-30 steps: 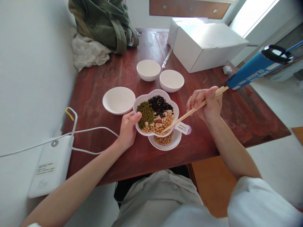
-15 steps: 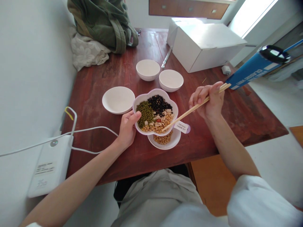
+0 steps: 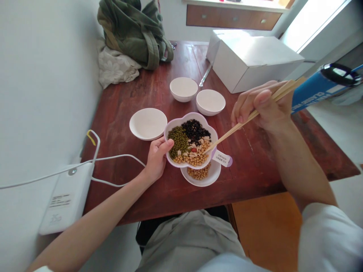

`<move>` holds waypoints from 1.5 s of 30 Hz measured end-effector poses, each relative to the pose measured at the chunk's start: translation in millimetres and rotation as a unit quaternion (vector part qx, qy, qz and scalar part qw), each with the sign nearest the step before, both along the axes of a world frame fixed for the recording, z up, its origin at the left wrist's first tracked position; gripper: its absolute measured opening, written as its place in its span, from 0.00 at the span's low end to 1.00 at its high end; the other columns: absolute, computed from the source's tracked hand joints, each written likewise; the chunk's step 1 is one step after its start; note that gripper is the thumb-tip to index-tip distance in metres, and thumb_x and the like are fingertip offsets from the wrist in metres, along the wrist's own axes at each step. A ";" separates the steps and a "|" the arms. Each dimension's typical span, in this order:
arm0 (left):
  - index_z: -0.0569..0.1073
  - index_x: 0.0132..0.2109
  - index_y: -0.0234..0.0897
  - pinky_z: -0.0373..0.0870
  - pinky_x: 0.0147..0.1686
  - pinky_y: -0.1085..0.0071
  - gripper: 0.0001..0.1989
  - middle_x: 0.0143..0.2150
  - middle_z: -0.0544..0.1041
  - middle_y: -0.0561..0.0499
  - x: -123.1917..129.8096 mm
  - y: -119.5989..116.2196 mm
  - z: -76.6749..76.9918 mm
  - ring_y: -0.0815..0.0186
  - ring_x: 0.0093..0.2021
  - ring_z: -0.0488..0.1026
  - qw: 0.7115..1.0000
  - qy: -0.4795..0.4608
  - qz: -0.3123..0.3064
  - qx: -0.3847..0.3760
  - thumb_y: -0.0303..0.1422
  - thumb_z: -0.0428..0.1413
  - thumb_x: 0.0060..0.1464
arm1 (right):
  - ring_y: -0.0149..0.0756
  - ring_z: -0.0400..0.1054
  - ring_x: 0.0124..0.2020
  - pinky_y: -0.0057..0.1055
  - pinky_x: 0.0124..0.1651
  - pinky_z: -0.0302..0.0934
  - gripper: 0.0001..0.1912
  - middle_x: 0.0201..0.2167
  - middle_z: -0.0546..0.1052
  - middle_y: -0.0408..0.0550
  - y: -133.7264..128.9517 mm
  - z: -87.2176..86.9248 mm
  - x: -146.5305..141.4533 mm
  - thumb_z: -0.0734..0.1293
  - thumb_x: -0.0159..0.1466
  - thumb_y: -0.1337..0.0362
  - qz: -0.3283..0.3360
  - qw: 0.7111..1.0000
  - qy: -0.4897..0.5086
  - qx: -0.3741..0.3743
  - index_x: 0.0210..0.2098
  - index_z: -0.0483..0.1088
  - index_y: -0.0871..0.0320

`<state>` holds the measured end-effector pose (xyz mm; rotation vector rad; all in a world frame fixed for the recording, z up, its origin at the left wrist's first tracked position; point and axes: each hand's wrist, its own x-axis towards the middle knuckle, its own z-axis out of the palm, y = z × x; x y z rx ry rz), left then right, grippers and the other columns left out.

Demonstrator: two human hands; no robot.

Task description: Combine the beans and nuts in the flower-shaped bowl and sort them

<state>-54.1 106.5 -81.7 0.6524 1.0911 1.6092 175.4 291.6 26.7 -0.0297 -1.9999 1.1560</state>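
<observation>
My left hand [image 3: 157, 156] grips the left rim of a scalloped purple-edged dish [image 3: 214, 132]. Inside it lie green beans [image 3: 177, 139], black beans [image 3: 195, 130], and yellow beans [image 3: 195, 160] mixed with pale nuts. A pair of wooden chopsticks [image 3: 238, 126] is held in my right hand [image 3: 265, 104], tips among the yellow beans and nuts at the dish's right side. Partly hidden under the dish is a white bowl [image 3: 208, 182] holding yellow beans. Three white bowls stand behind and left: one at left [image 3: 148, 124], one at the back [image 3: 183, 89], one at right [image 3: 210, 102].
A white box [image 3: 255, 56] stands at the back right of the red-brown table [image 3: 119, 109], near a blue can-like cylinder [image 3: 314, 92]. A green bag [image 3: 133, 34] lies at the back left. White cables [image 3: 113, 156] run from a white device [image 3: 66, 200] at the left.
My right hand has shifted up and right, and the chopstick tips have moved slightly along the dish. The whole view has shifted a little. My left hand keeps its hold.
</observation>
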 end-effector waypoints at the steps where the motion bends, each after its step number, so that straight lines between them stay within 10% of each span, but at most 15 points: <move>1: 0.85 0.38 0.36 0.86 0.44 0.59 0.22 0.36 0.88 0.47 -0.3 -0.2 -0.3 0.50 0.40 0.88 1.000 0.001 -0.001 0.000 0.51 0.74 0.49 | 0.33 0.73 0.18 0.26 0.17 0.61 0.30 0.20 0.79 0.47 -1.5 4.6 -0.6 0.68 0.78 0.50 0.002 1.000 -0.021 0.010 0.23 0.80 0.58; 17: 0.86 0.39 0.36 0.87 0.44 0.58 0.22 0.38 0.89 0.45 -1.6 -0.6 -1.9 0.49 0.42 0.88 1.000 0.000 -0.007 0.005 0.51 0.74 0.50 | 0.35 0.70 0.19 0.35 0.20 0.63 0.33 0.17 0.70 0.44 -8.5 11.8 4.2 0.70 0.75 0.45 -0.098 0.993 0.047 0.042 0.17 0.72 0.55; 36: 0.85 0.38 0.36 0.86 0.45 0.57 0.22 0.37 0.88 0.45 0.5 -0.6 1.4 0.48 0.42 0.88 1.000 0.002 -0.006 0.005 0.51 0.74 0.49 | 0.27 0.70 0.16 0.24 0.18 0.57 0.29 0.17 0.78 0.43 -12.1 10.0 -1.5 0.70 0.76 0.47 -0.024 0.996 -0.084 0.030 0.24 0.81 0.59; 45: 0.83 0.35 0.36 0.87 0.44 0.57 0.21 0.36 0.88 0.45 0.9 -0.9 1.4 0.47 0.43 0.88 1.000 0.017 0.004 -0.005 0.51 0.73 0.49 | 0.44 0.73 0.21 0.42 0.16 0.60 0.21 0.18 0.79 0.43 -13.9 9.0 -4.1 0.72 0.72 0.44 -0.049 0.985 -0.164 -0.020 0.24 0.81 0.41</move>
